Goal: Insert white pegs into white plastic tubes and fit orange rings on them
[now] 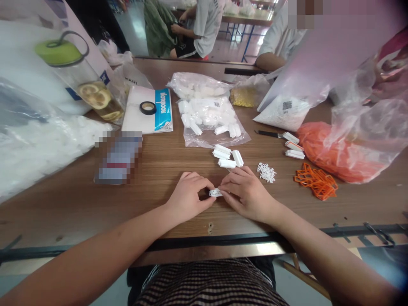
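Note:
Between my two hands, just above the wooden table, is a small white plastic connector housing with a row of dark holes. My left hand pinches its left end between thumb and forefinger. The fingers of my right hand close on its right end and cover that part. Beyond the right fingers lie several similar white housings. A small heap of tiny white plastic pieces is right of them. Farther right sits a pile of orange plastic frames.
A bag of orange parts, a black-handled knife and white housings lie right. Bags of white parts stand ahead. Left are a notebook with a tape roll, a blurred phone-like object and a bottle.

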Demonstrator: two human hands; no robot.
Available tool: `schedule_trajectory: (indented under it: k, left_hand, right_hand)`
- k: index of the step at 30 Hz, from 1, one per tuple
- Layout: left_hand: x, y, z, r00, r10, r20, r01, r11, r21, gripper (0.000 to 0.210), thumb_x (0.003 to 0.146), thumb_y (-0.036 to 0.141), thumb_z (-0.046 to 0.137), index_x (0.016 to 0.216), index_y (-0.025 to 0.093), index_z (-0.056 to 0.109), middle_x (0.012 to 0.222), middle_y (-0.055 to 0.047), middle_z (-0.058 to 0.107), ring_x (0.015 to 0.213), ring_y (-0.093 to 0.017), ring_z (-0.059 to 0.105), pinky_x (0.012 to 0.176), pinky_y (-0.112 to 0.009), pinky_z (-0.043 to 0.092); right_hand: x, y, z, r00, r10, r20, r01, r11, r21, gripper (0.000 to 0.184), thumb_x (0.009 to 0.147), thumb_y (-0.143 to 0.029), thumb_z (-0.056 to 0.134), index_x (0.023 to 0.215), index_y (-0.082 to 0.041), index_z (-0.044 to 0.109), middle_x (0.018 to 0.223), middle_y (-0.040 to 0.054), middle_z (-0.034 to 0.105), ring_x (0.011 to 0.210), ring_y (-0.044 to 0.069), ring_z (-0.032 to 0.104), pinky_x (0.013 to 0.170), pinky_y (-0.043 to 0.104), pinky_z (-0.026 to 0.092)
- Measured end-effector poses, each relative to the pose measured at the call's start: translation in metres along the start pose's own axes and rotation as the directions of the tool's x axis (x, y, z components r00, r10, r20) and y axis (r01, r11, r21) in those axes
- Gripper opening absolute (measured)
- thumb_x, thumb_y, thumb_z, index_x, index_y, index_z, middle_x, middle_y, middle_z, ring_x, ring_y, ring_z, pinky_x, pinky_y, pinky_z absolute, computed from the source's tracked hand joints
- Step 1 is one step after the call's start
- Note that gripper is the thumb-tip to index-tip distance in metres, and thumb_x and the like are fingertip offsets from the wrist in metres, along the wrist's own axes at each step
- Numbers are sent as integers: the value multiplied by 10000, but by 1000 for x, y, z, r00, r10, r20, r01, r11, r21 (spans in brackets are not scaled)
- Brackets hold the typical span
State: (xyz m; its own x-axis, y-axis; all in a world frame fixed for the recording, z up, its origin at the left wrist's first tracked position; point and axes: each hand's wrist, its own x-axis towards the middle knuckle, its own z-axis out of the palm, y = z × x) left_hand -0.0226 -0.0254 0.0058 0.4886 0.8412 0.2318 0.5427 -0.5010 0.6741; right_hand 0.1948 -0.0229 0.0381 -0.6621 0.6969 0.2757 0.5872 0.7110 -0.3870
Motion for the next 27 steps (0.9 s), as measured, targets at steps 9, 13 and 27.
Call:
schedule_trajectory:
  k: [9,13,27]
  left_hand:
    - [-1,0,0,1000,7,-10,-7,1000,-6,91,813,273,723,876,240,666,839,43,720,826,-186,595,872,-399,381]
    - [-2,-2,1,1000,12,-16,-12,1000,-5,97,815,282,723,885,242,668,862,40,725,835,-186,595,879,-400,378]
    - [-1,-2,2,999,23,-33,-23,1000,-5,97,809,274,730,879,242,670,833,37,710,831,-186,597,865,-390,380]
  right_hand:
    - [-7,-1,0,998,-24,-54,20,998,-62,138,889,-196,572,904,-231,705,907,21,690,863,197,571,846,400,380]
    - [-6,-2,2,998,-40,-55,36,996,-81,141,894,-213,577,906,-227,717,886,24,682,848,193,568,840,400,381]
    - [-5,-7,10,993,-70,-99,56,988,-144,144,882,-196,567,848,-213,706,862,26,676,801,177,551,817,375,397]
